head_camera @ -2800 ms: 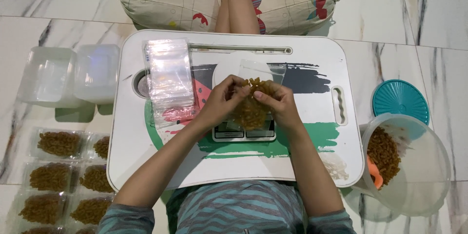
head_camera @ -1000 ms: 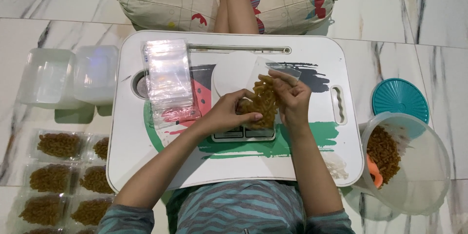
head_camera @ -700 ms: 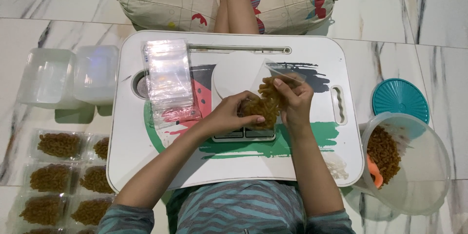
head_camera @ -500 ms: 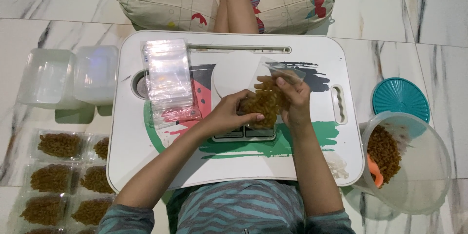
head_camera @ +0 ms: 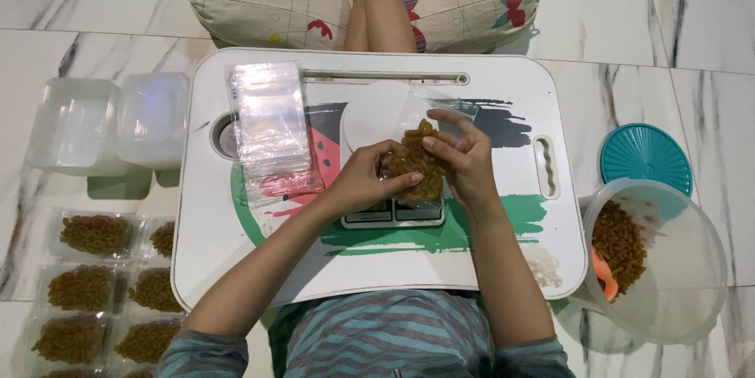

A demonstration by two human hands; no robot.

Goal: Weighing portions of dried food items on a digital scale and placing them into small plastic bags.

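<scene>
A small clear plastic bag of brown snack pieces (head_camera: 414, 159) is held between both hands above a small kitchen scale (head_camera: 392, 213) on a white lap table (head_camera: 377, 268). My left hand (head_camera: 363, 181) grips the bag's left and lower side. My right hand (head_camera: 464, 158) pinches its right side and top edge, fingers curled over the bag's open flap. A stack of empty clear bags (head_camera: 271, 122) lies to the left on the table.
Several filled snack bags (head_camera: 94, 283) lie on the marble floor at the left, below two clear plastic boxes (head_camera: 110, 122). At the right stand a clear tub of brown snack with an orange scoop (head_camera: 653, 260) and its teal lid (head_camera: 645, 159). A patterned cushion (head_camera: 362, 0) is beyond the table.
The bag was lifted slightly and tilted right, then brought back down over the scale. My right hand shifted from the bag's top to its right edge; the left hand kept hold.
</scene>
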